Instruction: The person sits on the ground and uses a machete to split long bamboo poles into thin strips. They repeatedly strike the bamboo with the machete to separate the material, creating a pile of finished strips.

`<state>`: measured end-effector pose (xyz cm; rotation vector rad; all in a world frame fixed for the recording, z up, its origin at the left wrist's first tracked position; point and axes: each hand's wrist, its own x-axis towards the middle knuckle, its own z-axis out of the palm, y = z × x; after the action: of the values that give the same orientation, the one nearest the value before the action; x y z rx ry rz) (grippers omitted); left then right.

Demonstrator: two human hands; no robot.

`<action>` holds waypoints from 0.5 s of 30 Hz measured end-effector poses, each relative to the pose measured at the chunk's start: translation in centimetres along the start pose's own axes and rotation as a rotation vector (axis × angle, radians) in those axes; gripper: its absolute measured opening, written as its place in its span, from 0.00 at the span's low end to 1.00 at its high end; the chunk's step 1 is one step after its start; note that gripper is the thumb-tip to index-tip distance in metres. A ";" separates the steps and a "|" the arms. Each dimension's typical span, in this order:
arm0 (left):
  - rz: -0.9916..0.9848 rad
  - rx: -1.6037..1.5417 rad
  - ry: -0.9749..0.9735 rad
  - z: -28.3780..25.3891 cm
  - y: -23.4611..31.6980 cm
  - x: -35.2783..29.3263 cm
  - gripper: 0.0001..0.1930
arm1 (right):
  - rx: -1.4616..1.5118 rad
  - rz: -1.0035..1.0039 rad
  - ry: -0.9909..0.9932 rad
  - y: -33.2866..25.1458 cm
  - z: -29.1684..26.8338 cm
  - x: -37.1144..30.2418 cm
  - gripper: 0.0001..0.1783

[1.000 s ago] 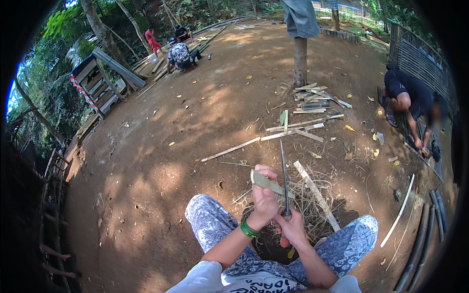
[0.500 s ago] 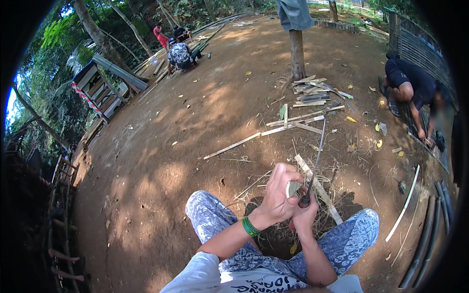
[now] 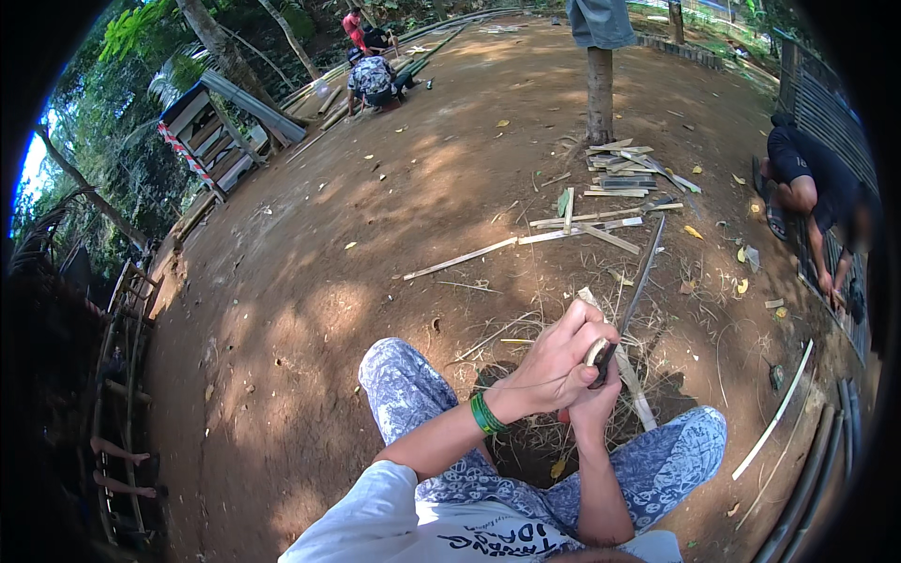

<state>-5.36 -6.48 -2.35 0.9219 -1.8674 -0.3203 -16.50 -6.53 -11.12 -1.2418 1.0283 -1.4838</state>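
My left hand point(image 3: 549, 371), its wrist ringed by a green band, is closed round a short piece of bamboo point(image 3: 596, 351) with a pale cut end. Just under and to the right of it, my right hand point(image 3: 593, 403) grips the dark handle of a machete point(image 3: 644, 277). The long blade points away from me, over the ground. Both hands are close together above my crossed legs, and the left partly hides the right. A pale bamboo strip point(image 3: 639, 399) lies on the ground below them, among thin shavings.
Split bamboo strips point(image 3: 621, 174) are piled by a tree trunk point(image 3: 599, 98). Longer strips point(image 3: 465, 256) lie ahead. On the right a co-worker point(image 3: 818, 178) bends over slats, with a pale strip point(image 3: 777, 408) and dark poles point(image 3: 798, 483) nearer. Other people point(image 3: 374, 80) crouch far left.
Both hands have moved slightly right relative to my legs. The machete blade has turned from nearly edge-on to showing its flat side, and the bamboo's end has tilted. The view has shifted a little.
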 end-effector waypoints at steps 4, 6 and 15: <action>0.050 0.024 -0.094 -0.1 0.3 0.6 0.48 | -0.001 -0.022 -0.049 1.4 -0.6 -0.1 0.17; 0.102 -0.008 -0.046 0.0 -0.1 0.9 0.48 | 0.097 0.088 -0.031 1.7 -0.6 -0.2 0.15; 0.054 0.091 0.373 -3.9 -2.2 1.3 0.38 | 0.186 0.249 0.016 -0.1 -2.5 0.5 0.11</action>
<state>-1.25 -8.25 -0.86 0.9205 -1.5686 -0.0256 -19.02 -6.88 -11.29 -0.9359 0.9921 -1.3632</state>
